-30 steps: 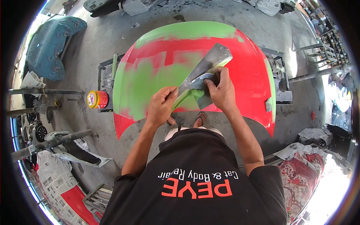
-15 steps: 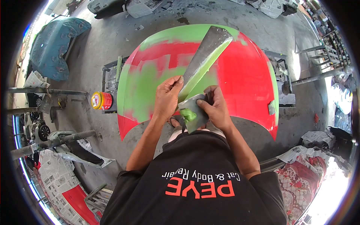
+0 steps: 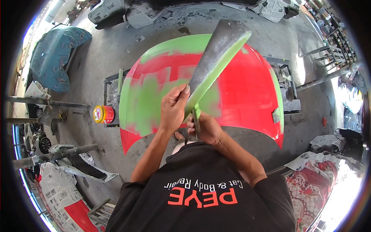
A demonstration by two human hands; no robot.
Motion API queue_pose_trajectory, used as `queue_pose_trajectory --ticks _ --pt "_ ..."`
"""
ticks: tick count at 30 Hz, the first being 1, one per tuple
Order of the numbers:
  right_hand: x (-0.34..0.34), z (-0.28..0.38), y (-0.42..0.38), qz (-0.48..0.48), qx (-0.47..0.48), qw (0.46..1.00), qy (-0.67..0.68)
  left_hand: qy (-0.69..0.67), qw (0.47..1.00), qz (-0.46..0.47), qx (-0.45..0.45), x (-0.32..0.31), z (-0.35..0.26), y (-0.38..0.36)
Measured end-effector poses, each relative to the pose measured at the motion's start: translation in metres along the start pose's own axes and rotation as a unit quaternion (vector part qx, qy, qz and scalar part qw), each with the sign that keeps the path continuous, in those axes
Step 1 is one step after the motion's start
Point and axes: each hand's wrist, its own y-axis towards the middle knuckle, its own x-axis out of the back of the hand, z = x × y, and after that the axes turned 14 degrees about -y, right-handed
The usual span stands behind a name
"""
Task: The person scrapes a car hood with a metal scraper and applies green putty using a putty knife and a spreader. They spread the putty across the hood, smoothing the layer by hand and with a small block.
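My left hand (image 3: 173,106) grips the narrow end of a long, dark grey, tapering spreader (image 3: 215,54), thumb on top. Bright green putty lines its right edge, and the wide end points up and to the right. In my right hand (image 3: 209,130) is a smaller flat grey spreader (image 3: 197,127), seen nearly edge-on. A dab of green putty sits at its top, right at the lower end of the long spreader. Both hands are over the near side of a red car hood (image 3: 247,104) with broad green patches.
The hood rests on a low stand (image 3: 290,87) whose ends show at both sides. A red and yellow can (image 3: 104,114) is left of it. Metal bars (image 3: 54,154) jut in from the left. A cloth-draped panel (image 3: 58,54) stands at upper left, newspaper-covered parts (image 3: 143,15) at the back.
My right hand has turned its spreader from face-up to edge-on and brought it against the long spreader's lower end. The hood sits slightly lower in view.
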Motion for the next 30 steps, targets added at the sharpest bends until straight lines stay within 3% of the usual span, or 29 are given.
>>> queue_pose_trajectory --ticks 2,6,7,9,14,16,17,19,20,23,24,26,29,30 --pt "0.009 0.023 0.007 -0.007 0.013 1.000 0.018 0.072 0.997 0.016 -0.027 0.001 -0.006 -0.006" --pt "0.009 0.091 -0.006 -0.079 0.148 0.985 0.044 0.219 0.970 0.062 -0.080 0.008 -0.028 -0.018" --pt "0.018 0.107 -0.007 -0.081 0.149 0.985 0.044 0.217 0.971 0.064 -0.079 0.011 -0.033 -0.021" --pt "0.036 0.135 -0.013 -0.046 0.236 0.970 0.039 0.268 0.959 0.082 -0.052 0.017 -0.039 -0.025" --pt "0.046 0.168 -0.040 -0.071 0.323 0.943 -0.024 0.241 0.965 0.074 -0.068 0.028 -0.037 -0.031" --pt "0.025 0.176 -0.053 -0.246 0.393 0.872 -0.159 0.230 0.969 0.068 -0.061 0.029 -0.035 -0.032" --pt "0.025 0.179 -0.057 -0.247 0.392 0.872 -0.160 0.220 0.972 0.062 -0.049 0.031 -0.033 -0.032" --pt "0.032 0.191 -0.065 -0.239 0.474 0.790 -0.307 0.210 0.975 0.057 -0.038 0.032 -0.031 -0.032" --pt "0.036 0.196 -0.067 -0.240 0.475 0.789 -0.307 0.202 0.977 0.054 -0.038 0.032 -0.031 -0.031" --pt "0.039 0.209 -0.071 -0.335 0.515 0.620 -0.488 0.188 0.980 0.055 -0.029 0.033 -0.032 -0.029" --pt "0.035 0.209 -0.072 -0.335 0.514 0.620 -0.489 0.183 0.981 0.057 -0.020 0.033 -0.032 -0.029" --pt "0.026 0.206 -0.071 -0.357 0.514 0.530 -0.572 0.180 0.982 0.052 -0.012 0.029 -0.033 -0.027" --pt "0.008 0.178 -0.060 -0.336 0.486 0.535 -0.604 0.167 0.985 0.034 0.007 0.021 -0.034 -0.023" --pt "0.002 0.164 -0.056 -0.340 0.444 0.564 -0.608 0.155 0.987 0.027 0.015 0.018 -0.034 -0.020"
